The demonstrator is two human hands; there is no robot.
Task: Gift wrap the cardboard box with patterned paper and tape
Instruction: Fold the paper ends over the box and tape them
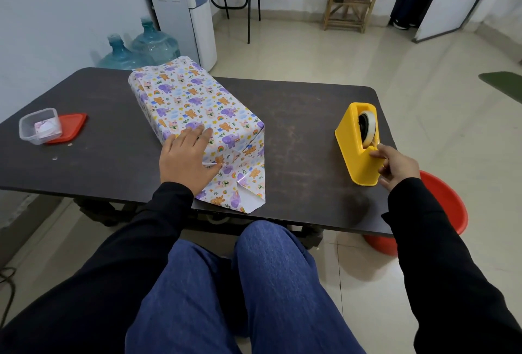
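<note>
The dark bench carries everything, and the box lies lengthwise on its middle, already covered in patterned paper printed with purple elephants, bears and rainbows. At the box's near end the paper is folded into a pointed flap that lies flat on the bench, reaching almost to its edge. Well to the right of the box stands a yellow tape dispenser, upright, with the tape roll seated in its top slot. Well to the left of the box sits a clear plastic container with something pale inside, touching a red lid that lies flat beside it. The left hand presses down on the box's near left corner, its fingers straight, close together and flat on the paper. The right hand, far right of the box, grips the dispenser's near end with curled fingers; whether they also pinch the tape I cannot tell.
</note>
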